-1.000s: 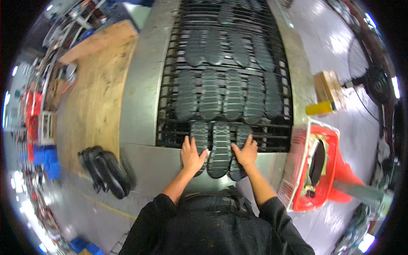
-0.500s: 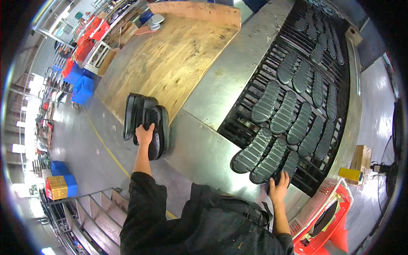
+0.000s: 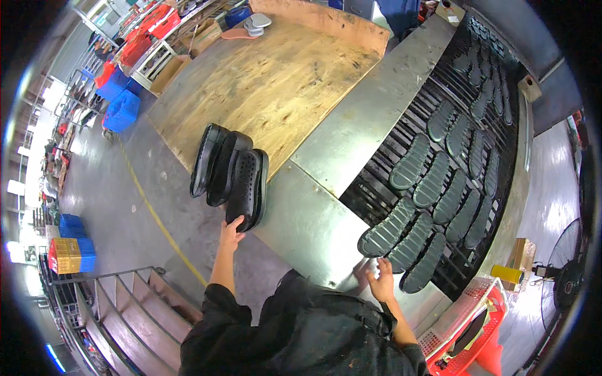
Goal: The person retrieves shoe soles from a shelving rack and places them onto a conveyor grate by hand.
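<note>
At the near corner of the wooden table, several black shoe soles (image 3: 246,182) lean together in a row, partly overhanging the edge. My left hand (image 3: 232,233) is at the lower end of the nearest one, fingertips against it and spread slightly apart. My right hand (image 3: 381,282) has its fingers spread and holds nothing. It is over the metal ledge, just below the lower ends of the front row of ridged black soles (image 3: 411,241). Those lie ridged side up on the dark slatted conveyor (image 3: 370,182), and the third sole (image 3: 423,263) sticks out toward me.
A plywood table (image 3: 251,81) carries grey pieces (image 3: 256,24) at its far end. Beside the conveyor runs a metal ledge (image 3: 351,131). At right stand a red basket (image 3: 467,344), a yellow roll (image 3: 506,274) and a fan (image 3: 564,282). A metal rack (image 3: 119,307) is at lower left.
My left hand has slid back from the middle of the leaning soles to their lower end. My right hand has left the third front sole and moved left, and the view has shifted.
</note>
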Demonstrator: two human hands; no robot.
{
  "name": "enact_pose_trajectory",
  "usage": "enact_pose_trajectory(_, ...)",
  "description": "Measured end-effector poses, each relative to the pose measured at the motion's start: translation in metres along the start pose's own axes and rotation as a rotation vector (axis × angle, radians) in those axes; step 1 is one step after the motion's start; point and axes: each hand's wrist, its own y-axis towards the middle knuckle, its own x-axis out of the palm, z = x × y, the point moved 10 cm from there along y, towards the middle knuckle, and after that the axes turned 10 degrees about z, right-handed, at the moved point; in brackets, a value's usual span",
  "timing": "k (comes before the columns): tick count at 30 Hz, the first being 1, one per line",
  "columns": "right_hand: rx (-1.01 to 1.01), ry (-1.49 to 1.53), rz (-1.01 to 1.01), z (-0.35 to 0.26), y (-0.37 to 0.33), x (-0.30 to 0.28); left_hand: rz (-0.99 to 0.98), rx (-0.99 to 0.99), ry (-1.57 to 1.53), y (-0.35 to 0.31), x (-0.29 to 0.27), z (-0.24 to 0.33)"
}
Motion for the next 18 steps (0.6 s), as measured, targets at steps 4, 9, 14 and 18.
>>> enact_pose_trajectory(4, 0.041, 0.061, -0.135, -0.019, -0.005, 0.032, -0.443, -0.15, -0.105, -0.017, 0.036, 0.009)
enact_pose_trajectory(9, 0.086, 0.217, -0.255, -0.042, 0.008, 0.078, -0.265, 0.531, 0.154, -0.069, 0.054, 0.024)
enact_pose_trajectory(14, 0.422, 0.782, -0.462, -0.114, 0.024, 0.103, -0.276, 1.013, 0.592, -0.208, 0.062, 0.062)
enact_pose_trajectory(18, 0.621, 0.769, -0.252, -0.1, 0.05, 0.142, -0.744, 1.305, 0.492, -0.286, 0.076, 0.041)
